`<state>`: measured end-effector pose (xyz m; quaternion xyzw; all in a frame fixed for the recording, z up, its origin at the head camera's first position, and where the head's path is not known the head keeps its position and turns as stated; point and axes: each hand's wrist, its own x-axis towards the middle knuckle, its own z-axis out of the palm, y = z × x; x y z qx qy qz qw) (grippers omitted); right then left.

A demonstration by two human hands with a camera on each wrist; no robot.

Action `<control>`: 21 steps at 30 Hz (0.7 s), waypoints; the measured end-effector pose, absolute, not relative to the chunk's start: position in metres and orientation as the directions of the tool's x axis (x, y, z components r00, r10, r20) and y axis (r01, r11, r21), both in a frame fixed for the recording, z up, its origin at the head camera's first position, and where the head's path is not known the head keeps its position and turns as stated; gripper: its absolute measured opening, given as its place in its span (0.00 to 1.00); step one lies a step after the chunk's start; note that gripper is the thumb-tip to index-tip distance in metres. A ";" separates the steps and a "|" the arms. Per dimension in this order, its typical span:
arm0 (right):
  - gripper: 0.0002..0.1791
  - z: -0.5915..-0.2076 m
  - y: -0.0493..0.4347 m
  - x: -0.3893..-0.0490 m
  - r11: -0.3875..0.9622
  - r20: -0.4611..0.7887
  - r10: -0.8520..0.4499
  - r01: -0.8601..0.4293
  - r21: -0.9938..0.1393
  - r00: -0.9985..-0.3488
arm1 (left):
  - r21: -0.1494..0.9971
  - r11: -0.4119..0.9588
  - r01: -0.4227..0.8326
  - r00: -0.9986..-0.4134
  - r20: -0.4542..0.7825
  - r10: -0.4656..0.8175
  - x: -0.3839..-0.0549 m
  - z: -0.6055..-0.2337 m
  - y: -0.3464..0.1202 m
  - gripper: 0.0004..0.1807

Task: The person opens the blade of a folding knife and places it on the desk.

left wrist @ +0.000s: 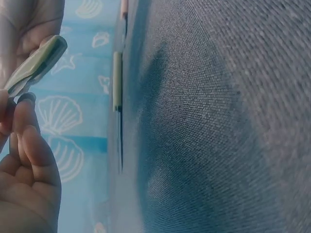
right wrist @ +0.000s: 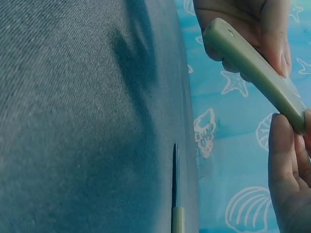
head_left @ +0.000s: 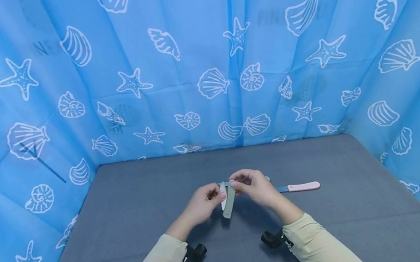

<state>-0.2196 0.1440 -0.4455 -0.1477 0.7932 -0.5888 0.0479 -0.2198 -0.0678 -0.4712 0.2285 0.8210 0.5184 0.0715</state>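
My left hand [head_left: 205, 204] and right hand [head_left: 256, 187] meet over the middle of the table around a folding knife [head_left: 229, 202] with a pale green handle. The whitish blade [head_left: 223, 194] is swung partly out of it. My left fingers pinch the blade, while my right thumb and fingers pinch the handle's upper end near the pivot. In the right wrist view the green handle [right wrist: 257, 73] slants between both hands, its holed end beside the left hand. The left wrist view shows the handle [left wrist: 41, 63] above my left fingertips.
Behind the hands lies another green-handled knife [left wrist: 117, 80] on the grey table [head_left: 151, 179]. To the right is a pink-handled knife [head_left: 303, 186], its blade pointing left. A blue shell-patterned curtain [head_left: 182, 70] surrounds the table's back and sides.
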 end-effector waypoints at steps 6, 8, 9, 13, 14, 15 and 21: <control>0.13 -0.447 0.151 -0.222 0.201 0.084 -0.229 -0.132 -0.971 -0.970 | 0.913 0.298 0.279 -0.903 0.144 0.404 -0.223 -0.474 -0.074 0.12; 0.14 -0.447 0.154 -0.223 0.185 0.081 -0.214 -0.122 -0.975 -0.973 | 0.921 0.278 0.271 -0.907 0.148 0.394 -0.225 -0.475 -0.077 0.12; 0.14 -0.448 0.156 -0.223 0.179 0.080 -0.210 -0.119 -0.977 -0.974 | 0.925 0.271 0.266 -0.909 0.147 0.391 -0.225 -0.476 -0.078 0.11; 0.14 -0.449 0.163 -0.223 0.154 0.063 -0.219 -0.098 -0.983 -0.974 | 0.941 0.237 0.241 -0.911 0.135 0.389 -0.226 -0.479 -0.084 0.09; 0.14 -0.449 0.165 -0.223 0.144 0.056 -0.217 -0.089 -0.986 -0.974 | 0.943 0.233 0.236 -0.912 0.132 0.389 -0.226 -0.480 -0.086 0.09; 0.14 -0.450 0.166 -0.223 0.130 0.051 -0.218 -0.081 -0.988 -0.975 | 0.946 0.230 0.228 -0.914 0.126 0.386 -0.226 -0.480 -0.087 0.08; 0.16 -0.451 0.174 -0.221 0.062 0.029 -0.193 -0.041 -0.997 -0.981 | 0.966 0.194 0.172 -0.930 0.094 0.354 -0.226 -0.481 -0.094 0.10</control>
